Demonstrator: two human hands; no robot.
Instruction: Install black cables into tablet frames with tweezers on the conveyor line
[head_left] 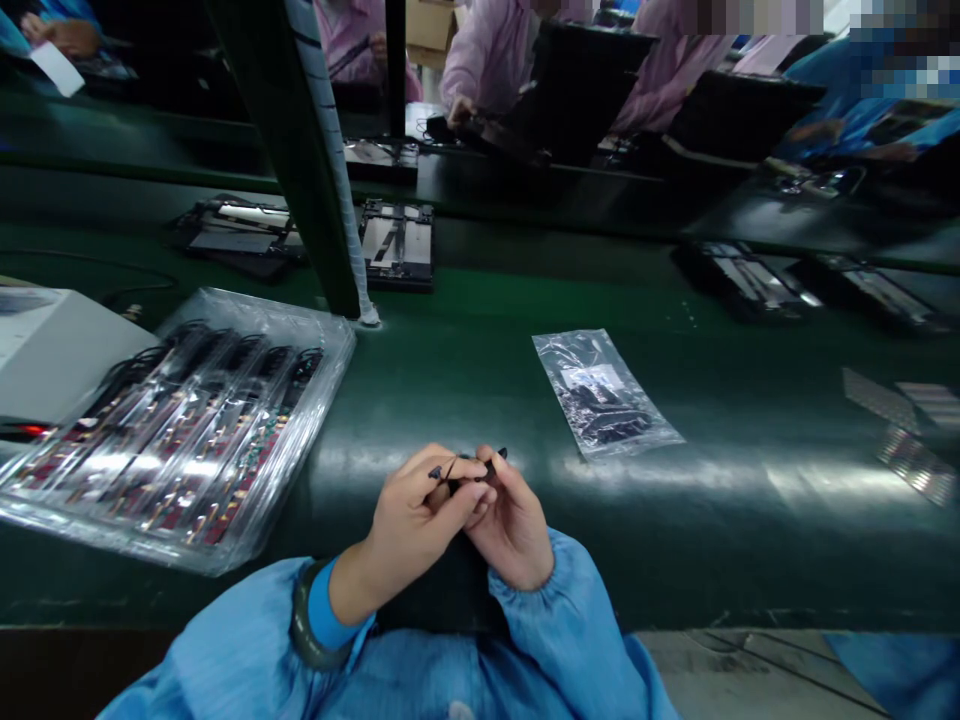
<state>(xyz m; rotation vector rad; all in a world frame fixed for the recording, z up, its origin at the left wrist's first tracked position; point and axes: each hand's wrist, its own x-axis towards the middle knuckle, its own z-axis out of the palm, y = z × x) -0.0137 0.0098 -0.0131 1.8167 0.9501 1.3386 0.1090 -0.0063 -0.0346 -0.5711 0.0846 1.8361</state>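
Both of my hands meet close in front of my body, just above the near part of the green bench point(465, 390). My left hand point(416, 525) is closed in a pinch on a small black part with a thin cable point(436, 473), whose dark end sticks out past the fingers. My right hand point(517, 525) pinches the same piece from the other side, and a black tip shows above its fingers. Fingers hide most of the part, so its exact kind is unclear. Ahead and to the right lies a clear plastic bag point(607, 395) with small black pieces inside.
At left, a clear plastic tray point(300, 440) holds several circuit boards with black cables, beside a white box point(67, 350). A green post point(300, 150) rises behind it. Opened flat devices point(397, 245) lie along the back. Silvery sheets point(915, 465) lie at right; people work opposite.
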